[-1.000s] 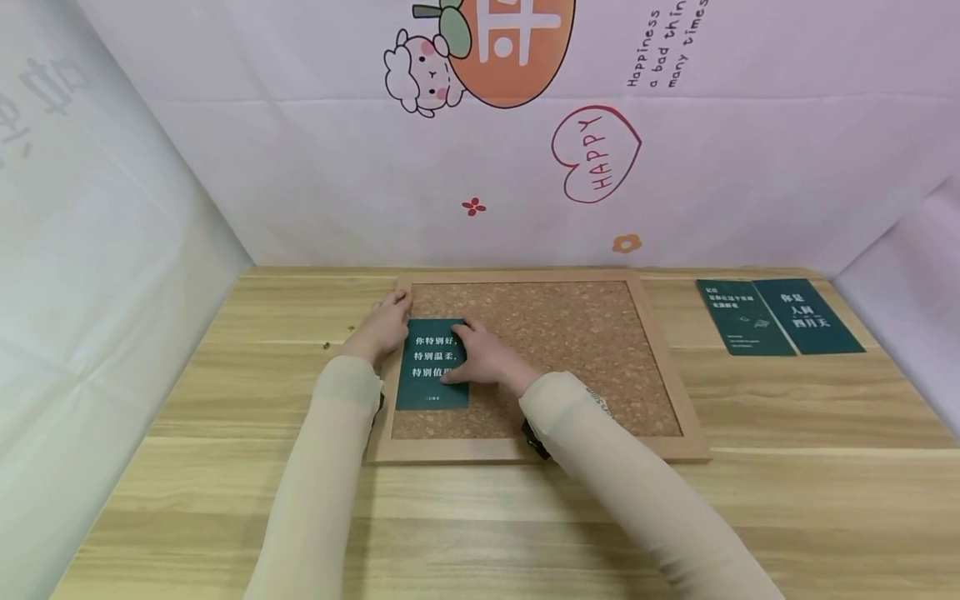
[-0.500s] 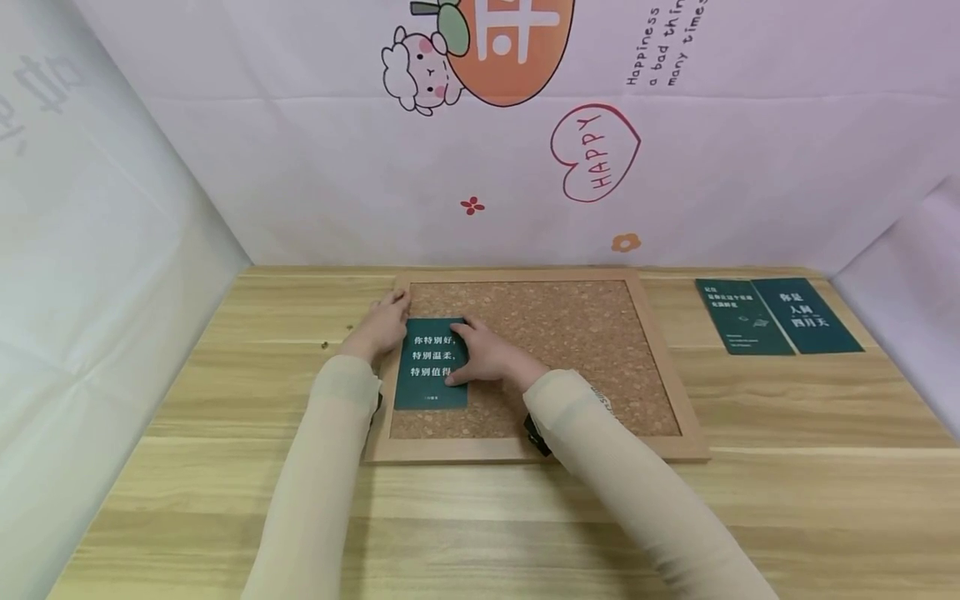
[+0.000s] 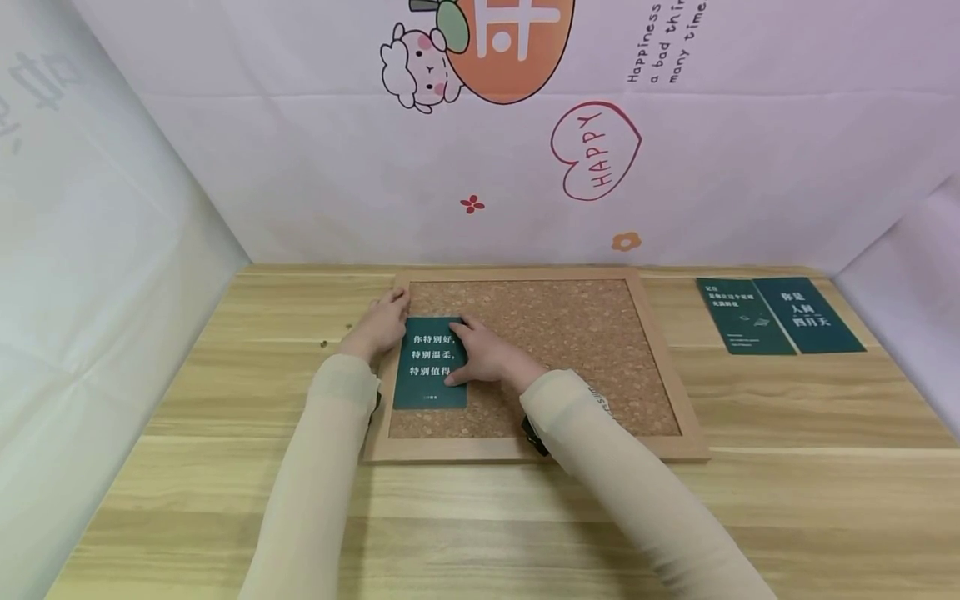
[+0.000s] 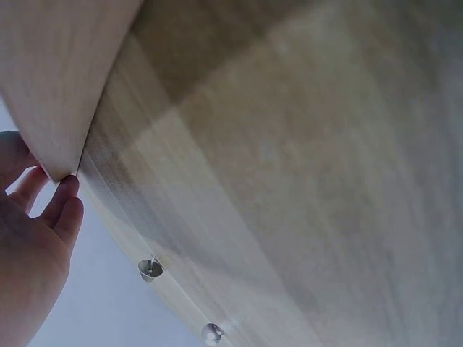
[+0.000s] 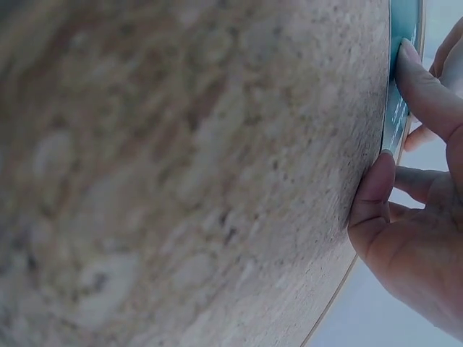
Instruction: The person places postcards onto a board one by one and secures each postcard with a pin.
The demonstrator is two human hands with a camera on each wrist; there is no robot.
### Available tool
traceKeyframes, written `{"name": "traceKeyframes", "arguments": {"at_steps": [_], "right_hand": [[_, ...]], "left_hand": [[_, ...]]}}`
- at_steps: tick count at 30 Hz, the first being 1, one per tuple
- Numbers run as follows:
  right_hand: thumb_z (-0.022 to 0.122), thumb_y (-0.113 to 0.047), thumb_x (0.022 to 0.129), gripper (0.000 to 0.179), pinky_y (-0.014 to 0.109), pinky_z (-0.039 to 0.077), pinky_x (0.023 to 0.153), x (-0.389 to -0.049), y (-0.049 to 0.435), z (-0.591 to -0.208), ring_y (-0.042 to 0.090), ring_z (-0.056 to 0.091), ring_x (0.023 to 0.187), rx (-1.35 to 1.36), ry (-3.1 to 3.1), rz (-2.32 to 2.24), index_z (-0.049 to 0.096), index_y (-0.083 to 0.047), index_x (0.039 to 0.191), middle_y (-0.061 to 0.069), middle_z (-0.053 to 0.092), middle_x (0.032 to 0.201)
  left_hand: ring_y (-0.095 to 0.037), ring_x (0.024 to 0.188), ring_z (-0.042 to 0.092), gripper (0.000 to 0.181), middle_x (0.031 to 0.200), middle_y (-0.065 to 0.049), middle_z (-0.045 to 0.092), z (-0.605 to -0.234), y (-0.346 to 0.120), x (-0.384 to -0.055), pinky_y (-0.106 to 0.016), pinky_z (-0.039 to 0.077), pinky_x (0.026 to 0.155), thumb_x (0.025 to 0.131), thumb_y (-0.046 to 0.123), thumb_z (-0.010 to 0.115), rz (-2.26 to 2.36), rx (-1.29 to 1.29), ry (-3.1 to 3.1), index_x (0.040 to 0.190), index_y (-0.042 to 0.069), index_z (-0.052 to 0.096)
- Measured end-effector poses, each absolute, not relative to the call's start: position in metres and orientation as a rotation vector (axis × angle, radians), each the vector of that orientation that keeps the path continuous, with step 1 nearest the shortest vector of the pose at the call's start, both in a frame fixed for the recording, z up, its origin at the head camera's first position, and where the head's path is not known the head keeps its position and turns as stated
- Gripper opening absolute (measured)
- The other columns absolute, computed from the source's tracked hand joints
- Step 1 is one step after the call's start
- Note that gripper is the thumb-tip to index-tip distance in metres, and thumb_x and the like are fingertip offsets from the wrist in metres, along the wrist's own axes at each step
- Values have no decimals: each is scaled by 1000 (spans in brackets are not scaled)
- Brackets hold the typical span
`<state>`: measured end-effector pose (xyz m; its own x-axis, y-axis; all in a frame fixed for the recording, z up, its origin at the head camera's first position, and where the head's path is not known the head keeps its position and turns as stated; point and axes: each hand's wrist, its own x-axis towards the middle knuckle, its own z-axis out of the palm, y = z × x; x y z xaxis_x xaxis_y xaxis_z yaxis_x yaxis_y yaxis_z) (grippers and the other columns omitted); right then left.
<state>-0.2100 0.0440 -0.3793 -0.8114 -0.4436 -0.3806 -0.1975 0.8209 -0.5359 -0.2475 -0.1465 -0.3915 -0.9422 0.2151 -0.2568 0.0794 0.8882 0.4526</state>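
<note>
In the head view, a wood-framed cork board [image 3: 570, 350] lies flat on the table. Near its left side is a dark green card [image 3: 429, 385] printed with white characters. My left hand [image 3: 378, 327] holds the board's upper left corner; in the left wrist view its thumb and fingers stand on either side of that corner. My right hand [image 3: 491, 354] rests on the card's right edge, thumb and forefinger spread apart. The right wrist view shows two fingertips [image 5: 409, 52] pressing the card down along its edge, with the cork beside them.
Two more green cards [image 3: 780, 317] lie side by side on the table to the right. Left of the board are two small metal thumbtacks [image 4: 150, 270]. A printed white cloth [image 3: 337, 183] hangs behind the table.
Both hands stay at the same places on the board and card. The right thumb has shifted slightly toward the card's right edge, uncovering more of its lettering.
</note>
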Motion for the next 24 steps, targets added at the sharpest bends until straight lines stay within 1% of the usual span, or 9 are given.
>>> {"name": "traceKeyframes", "arguments": {"at_steps": [9, 24], "right_hand": [[74, -29, 83, 92, 43, 25, 119, -211, 42, -381, 30, 14, 149, -455, 2502, -646, 17, -9, 153, 12, 3, 162], [74, -31, 83, 93, 44, 27, 118, -211, 44, -383, 30, 16, 149, -470, 2499, -659, 17, -10, 153, 11, 3, 162]], "left_hand": [[-41, 147, 10, 51, 161, -14, 8, -392, -147, -247, -50, 13, 120, 103, 14, 26, 621, 226, 2756, 152, 2, 16], [-39, 148, 9, 51, 162, -12, 6, -391, -146, -243, -50, 12, 121, 104, 17, 23, 618, 203, 2755, 153, 4, 14]]}}
